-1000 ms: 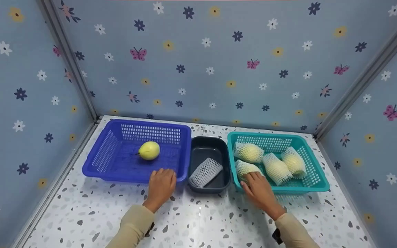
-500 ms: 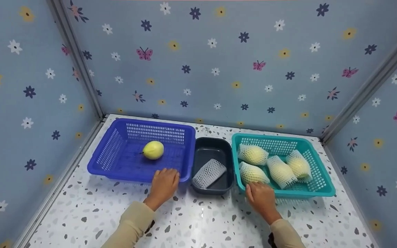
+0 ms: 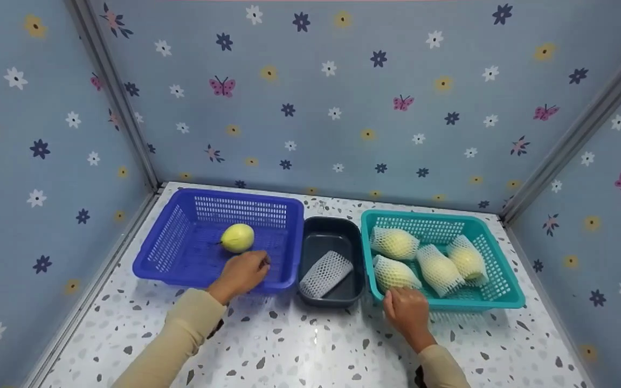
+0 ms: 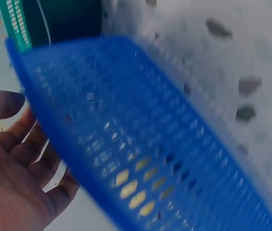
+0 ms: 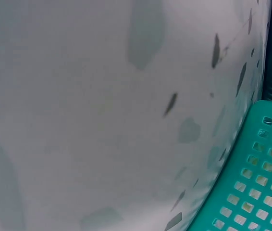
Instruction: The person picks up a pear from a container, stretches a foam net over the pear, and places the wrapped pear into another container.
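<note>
A bare yellow pear [image 3: 237, 238] lies in the purple basket [image 3: 181, 269]. My left hand [image 3: 241, 274] is over that basket's front rim, just below the pear in the head view. Its fingers are loosely bent and hold nothing; the left wrist view shows the spread fingers [image 4: 28, 149] beside the blue-looking basket wall [image 4: 141, 120]. My right hand [image 3: 408, 312] is at the front rim of the teal basket [image 3: 483, 299], its fingertips hidden. Just behind it lies a pear in a white foam net [image 3: 395, 274]. The right wrist view shows the basket's side [image 5: 251, 192] but no hand.
Between the baskets stands a dark grey tub [image 3: 337, 223] with a white foam net sleeve [image 3: 325, 274] in it. Several more netted pears [image 3: 440, 269] lie in the teal basket. Flower-patterned walls [image 3: 332, 108] enclose the speckled white tabletop [image 3: 310, 350] behind and at both sides.
My right hand has drawn back from the netted pear to the teal basket's front rim. My left hand has turned and moved up over the purple basket's rim, nearer the bare pear.
</note>
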A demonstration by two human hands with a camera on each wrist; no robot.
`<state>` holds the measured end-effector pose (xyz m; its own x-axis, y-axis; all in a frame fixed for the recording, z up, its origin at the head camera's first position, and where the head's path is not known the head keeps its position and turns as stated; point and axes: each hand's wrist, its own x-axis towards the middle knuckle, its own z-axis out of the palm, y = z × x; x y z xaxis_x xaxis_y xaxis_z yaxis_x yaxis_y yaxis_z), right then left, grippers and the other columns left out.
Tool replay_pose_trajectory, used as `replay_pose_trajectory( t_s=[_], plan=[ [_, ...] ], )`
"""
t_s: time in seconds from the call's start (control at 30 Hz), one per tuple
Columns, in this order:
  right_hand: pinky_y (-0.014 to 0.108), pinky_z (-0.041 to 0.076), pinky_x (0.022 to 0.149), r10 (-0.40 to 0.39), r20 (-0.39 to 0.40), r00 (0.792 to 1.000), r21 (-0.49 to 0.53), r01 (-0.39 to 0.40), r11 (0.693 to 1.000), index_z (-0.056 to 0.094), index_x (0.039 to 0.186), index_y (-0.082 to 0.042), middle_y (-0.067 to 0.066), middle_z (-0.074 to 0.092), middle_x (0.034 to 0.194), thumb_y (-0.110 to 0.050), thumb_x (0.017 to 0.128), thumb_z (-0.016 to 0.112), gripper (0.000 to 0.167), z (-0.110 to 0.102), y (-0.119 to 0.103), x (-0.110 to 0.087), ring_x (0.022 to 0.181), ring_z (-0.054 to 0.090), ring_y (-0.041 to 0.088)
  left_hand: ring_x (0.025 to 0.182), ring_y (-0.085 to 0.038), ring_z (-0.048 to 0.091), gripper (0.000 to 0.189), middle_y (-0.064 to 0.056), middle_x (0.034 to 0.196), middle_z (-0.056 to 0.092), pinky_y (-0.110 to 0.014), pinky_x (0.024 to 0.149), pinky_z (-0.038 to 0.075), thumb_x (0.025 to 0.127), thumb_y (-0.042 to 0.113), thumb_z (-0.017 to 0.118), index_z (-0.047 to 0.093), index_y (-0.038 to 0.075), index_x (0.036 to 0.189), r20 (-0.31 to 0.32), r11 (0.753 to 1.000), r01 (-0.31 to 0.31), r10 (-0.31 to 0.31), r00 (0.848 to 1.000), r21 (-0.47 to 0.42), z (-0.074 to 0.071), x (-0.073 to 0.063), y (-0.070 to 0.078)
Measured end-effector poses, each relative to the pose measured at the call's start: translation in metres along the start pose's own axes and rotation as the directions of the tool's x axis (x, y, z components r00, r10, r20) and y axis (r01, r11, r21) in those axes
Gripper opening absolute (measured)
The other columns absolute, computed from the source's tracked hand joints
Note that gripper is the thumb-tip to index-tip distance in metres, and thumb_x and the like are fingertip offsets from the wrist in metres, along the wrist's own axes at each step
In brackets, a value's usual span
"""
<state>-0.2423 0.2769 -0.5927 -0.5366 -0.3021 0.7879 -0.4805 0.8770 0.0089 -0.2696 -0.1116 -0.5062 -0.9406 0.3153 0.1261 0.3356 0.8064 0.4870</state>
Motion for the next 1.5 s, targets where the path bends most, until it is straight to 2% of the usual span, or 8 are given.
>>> replay_pose_trajectory(
  t_s=[0.23, 0.4, 0.57, 0.73, 0.93, 1.1, 1.33, 1.5],
  plan=[
    [0.032, 0.023, 0.039, 0.005, -0.013, 1.000, -0.005, -0.005, 1.000, 0.035, 0.055, -0.013, -0.002, 0.030, 0.049, -0.013, 0.078, 0.056, 0.030, 0.000, 0.001, 0.005, 0.041, 0.031, 0.017, 0.086, -0.029, 0.062, 0.021, -0.012, 0.094, 0.066, -0.049, 0.074, 0.049, 0.091, 0.012, 0.058, 0.064, 0.000, 0.107, 0.022, 0.996, 0.020, -0.022, 1.000, 0.090, -0.055, 0.027, -0.016],
    [0.031, 0.024, 0.039, -0.002, -0.001, 1.000, -0.007, 0.002, 1.000, 0.037, 0.055, -0.013, -0.002, 0.031, 0.049, -0.012, 0.076, 0.057, 0.030, 0.000, 0.001, 0.003, 0.041, 0.032, 0.016, 0.093, -0.033, 0.060, 0.027, -0.018, 0.103, 0.063, -0.051, 0.076, 0.048, 0.090, 0.014, 0.061, 0.062, -0.002, 0.112, 0.022, 0.988, 0.082, -0.085, 0.996, 0.128, -0.071, 0.042, -0.029],
    [0.031, 0.025, 0.039, 0.001, 0.006, 1.000, -0.013, -0.001, 1.000, 0.037, 0.056, -0.013, -0.001, 0.032, 0.049, -0.012, 0.075, 0.058, 0.028, -0.001, 0.001, 0.000, 0.040, 0.033, 0.017, 0.109, -0.041, 0.053, 0.044, -0.026, 0.120, 0.056, -0.056, 0.087, 0.044, 0.090, 0.017, 0.063, 0.052, -0.008, 0.125, 0.061, 0.984, 0.159, -0.164, 0.985, 0.079, -0.071, 0.056, -0.041],
    [0.032, 0.025, 0.038, 0.008, 0.004, 1.000, -0.012, -0.008, 1.000, 0.038, 0.056, -0.014, -0.001, 0.033, 0.049, -0.012, 0.076, 0.057, 0.028, -0.001, 0.002, 0.001, 0.040, 0.033, 0.018, 0.127, -0.049, 0.034, 0.069, -0.035, 0.140, 0.033, -0.058, 0.101, 0.030, 0.091, 0.020, 0.062, 0.027, -0.016, 0.140, 0.141, 0.960, 0.280, -0.280, 0.950, 0.022, -0.066, 0.068, -0.049],
    [0.033, 0.026, 0.038, -0.004, -0.016, 1.000, -0.011, 0.004, 1.000, 0.037, 0.056, -0.014, 0.000, 0.034, 0.049, -0.015, 0.082, 0.050, 0.029, -0.001, 0.001, 0.001, 0.040, 0.034, 0.019, 0.124, -0.051, 0.036, 0.073, -0.037, 0.137, 0.035, -0.058, 0.100, 0.032, 0.089, 0.023, 0.064, 0.027, -0.018, 0.138, 0.234, 0.922, 0.385, -0.386, 0.893, 0.051, -0.061, 0.077, -0.054],
    [0.033, 0.024, 0.038, -0.036, -0.050, 0.998, -0.009, 0.035, 0.999, 0.035, 0.056, -0.014, -0.001, 0.029, 0.049, -0.013, 0.079, 0.052, 0.029, 0.001, 0.000, 0.002, 0.040, 0.031, 0.018, 0.116, -0.048, 0.045, 0.070, -0.036, 0.129, 0.044, -0.056, 0.096, 0.038, 0.088, 0.021, 0.066, 0.032, -0.017, 0.135, 0.270, 0.896, 0.443, -0.436, 0.858, 0.039, -0.054, 0.077, -0.061],
    [0.032, 0.028, 0.038, -0.048, -0.020, 0.999, -0.034, 0.047, 0.998, 0.038, 0.056, -0.014, -0.001, 0.035, 0.049, -0.013, 0.078, 0.055, 0.027, 0.002, -0.001, 0.000, 0.041, 0.036, 0.017, 0.108, -0.043, 0.051, 0.066, -0.031, 0.119, 0.051, -0.055, 0.092, 0.041, 0.084, 0.020, 0.070, 0.037, -0.013, 0.131, 0.280, 0.890, 0.453, -0.447, 0.850, 0.046, -0.051, 0.066, -0.061],
    [0.034, 0.030, 0.039, -0.023, -0.004, 1.000, -0.037, 0.023, 0.999, 0.040, 0.056, -0.013, 0.000, 0.036, 0.050, -0.012, 0.075, 0.059, 0.027, -0.001, 0.003, 0.002, 0.042, 0.038, 0.018, 0.106, -0.039, 0.048, 0.051, -0.026, 0.119, 0.050, -0.057, 0.093, 0.039, 0.084, 0.011, 0.070, 0.043, -0.005, 0.125, 0.270, 0.855, 0.496, -0.446, 0.853, -0.155, -0.058, 0.052, -0.037]
  ],
)
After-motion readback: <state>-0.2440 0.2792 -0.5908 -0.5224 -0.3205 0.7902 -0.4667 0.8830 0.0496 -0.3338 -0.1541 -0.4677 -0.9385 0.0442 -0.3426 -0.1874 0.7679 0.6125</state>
